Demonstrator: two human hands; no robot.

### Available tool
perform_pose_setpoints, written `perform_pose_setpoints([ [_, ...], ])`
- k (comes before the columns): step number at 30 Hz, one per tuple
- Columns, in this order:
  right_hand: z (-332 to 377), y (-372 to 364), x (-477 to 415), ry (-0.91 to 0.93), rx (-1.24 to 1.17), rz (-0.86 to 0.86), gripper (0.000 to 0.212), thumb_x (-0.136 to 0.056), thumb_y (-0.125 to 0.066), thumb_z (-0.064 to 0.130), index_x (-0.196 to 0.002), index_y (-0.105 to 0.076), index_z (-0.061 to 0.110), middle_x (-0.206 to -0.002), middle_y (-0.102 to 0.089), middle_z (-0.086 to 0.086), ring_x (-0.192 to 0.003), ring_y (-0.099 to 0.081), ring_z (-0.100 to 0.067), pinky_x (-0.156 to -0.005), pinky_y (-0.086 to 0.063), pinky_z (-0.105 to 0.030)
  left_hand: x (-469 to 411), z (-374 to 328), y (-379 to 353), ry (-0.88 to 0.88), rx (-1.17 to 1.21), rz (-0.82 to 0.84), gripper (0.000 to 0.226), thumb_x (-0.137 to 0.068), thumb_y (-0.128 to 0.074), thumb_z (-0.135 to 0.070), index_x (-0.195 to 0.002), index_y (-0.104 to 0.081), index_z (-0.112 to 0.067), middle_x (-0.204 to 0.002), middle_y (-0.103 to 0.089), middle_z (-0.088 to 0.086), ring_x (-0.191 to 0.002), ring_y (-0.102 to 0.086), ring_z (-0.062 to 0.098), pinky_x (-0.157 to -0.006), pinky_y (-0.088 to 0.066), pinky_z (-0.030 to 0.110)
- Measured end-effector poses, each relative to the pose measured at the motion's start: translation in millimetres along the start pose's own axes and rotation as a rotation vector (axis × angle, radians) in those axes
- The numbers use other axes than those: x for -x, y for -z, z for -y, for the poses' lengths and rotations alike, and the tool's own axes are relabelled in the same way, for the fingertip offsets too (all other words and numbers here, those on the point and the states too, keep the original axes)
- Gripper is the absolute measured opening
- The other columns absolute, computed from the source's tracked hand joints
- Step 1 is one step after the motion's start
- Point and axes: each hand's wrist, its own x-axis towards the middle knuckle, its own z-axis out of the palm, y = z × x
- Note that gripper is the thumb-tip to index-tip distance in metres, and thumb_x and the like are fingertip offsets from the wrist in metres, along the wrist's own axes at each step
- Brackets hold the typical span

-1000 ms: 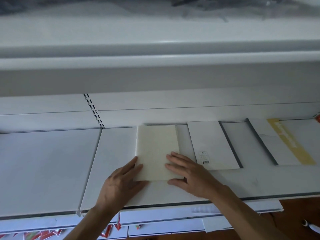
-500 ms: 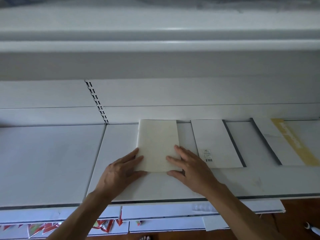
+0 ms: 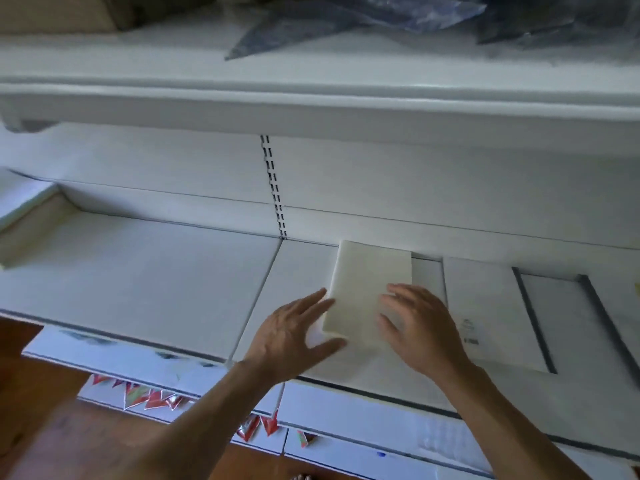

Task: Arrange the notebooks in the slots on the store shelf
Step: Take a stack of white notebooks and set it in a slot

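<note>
A cream notebook point(image 3: 367, 285) lies flat on the white store shelf point(image 3: 145, 282), its far edge near the back wall. My left hand point(image 3: 294, 337) touches the notebook's near left corner with spread, straight fingers. My right hand point(image 3: 422, 330) hovers over or rests on its near right part, fingers loosely spread. To its right lies a white notebook with a barcode point(image 3: 485, 306), and beyond that another white notebook with dark edges point(image 3: 568, 313).
The shelf's left bay is bare up to a raised divider point(image 3: 31, 216) at far left. An upper shelf point(image 3: 311, 102) overhangs, carrying dark plastic wrapping point(image 3: 346, 19). Lower shelves with red-patterned items point(image 3: 152, 398) show below the front edge.
The view has swung left and up. Both hands have loosened from the cream notebook's near corners, the right hand lifting slightly. The notebook stays in its place on the shelf.
</note>
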Motion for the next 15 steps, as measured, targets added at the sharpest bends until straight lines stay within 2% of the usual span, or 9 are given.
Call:
perform_pose_setpoints([
  [2, 22.8, 0.9, -14.6, -0.034, -0.047, -0.006, 0.028, -0.085, -0.067, 0.028, -0.108, -0.072, 0.013, -0.117, -0.068, -0.003, -0.107, -0.063, -0.026, -0.09, -0.049, -0.036, 16.4, 4.6, 18.7, 0.1, 0.042, -0.079, 0.059, -0.087, -0.046, -0.068, -0.135, -0.052, -0.035, -0.138, -0.055, -0.014, -0.12, -0.055, 0.006, -0.097, -0.043, 0.023],
  [5, 66.7, -6.1, -38.2, -0.029, -0.044, 0.156, 0.033, -0.092, -0.057, 0.035, -0.121, -0.064, 0.021, -0.131, -0.058, 0.006, -0.119, -0.053, -0.02, -0.094, -0.044, -0.03, 47.2, 33.5, 54.6, 0.278, 0.061, -0.125, 0.041, -0.091, -0.052, -0.056, -0.126, -0.059, -0.035, -0.118, -0.064, -0.018, -0.103, -0.06, 0.001, -0.085, -0.046, 0.019],
  [9, 144.0, -24.0, -69.1, 0.043, -0.012, 0.31, 0.041, -0.095, -0.049, 0.043, -0.132, -0.055, 0.026, -0.14, -0.049, 0.007, -0.124, -0.049, -0.017, -0.098, -0.041, -0.029, 110.7, 105.5, 108.5, 0.503, -0.033, -0.063, 0.032, -0.092, -0.052, -0.048, -0.118, -0.063, -0.032, -0.112, -0.065, -0.013, -0.105, -0.061, 0.011, -0.086, -0.047, 0.025],
  [12, 230.4, -50.9, -89.1, 0.101, -0.009, 0.353, 0.044, -0.095, -0.048, 0.046, -0.134, -0.051, 0.027, -0.142, -0.047, 0.005, -0.124, -0.05, -0.018, -0.099, -0.042, -0.032, 176.1, 168.1, 148.8, 0.646, -0.094, -0.062, 0.029, -0.092, -0.05, -0.047, -0.108, -0.064, -0.027, -0.108, -0.066, -0.009, -0.101, -0.062, 0.016, -0.084, -0.05, 0.029],
  [15, 337.8, -84.1, -101.3, 0.165, -0.067, 0.383, 0.044, -0.095, -0.048, 0.046, -0.135, -0.05, 0.028, -0.142, -0.046, 0.005, -0.122, -0.051, -0.018, -0.098, -0.041, -0.031, 245.1, 230.4, 187.1, 0.747, -0.139, -0.116, 0.032, -0.092, -0.048, -0.05, -0.115, -0.061, -0.032, -0.114, -0.065, -0.013, -0.103, -0.062, 0.013, -0.085, -0.05, 0.027],
])
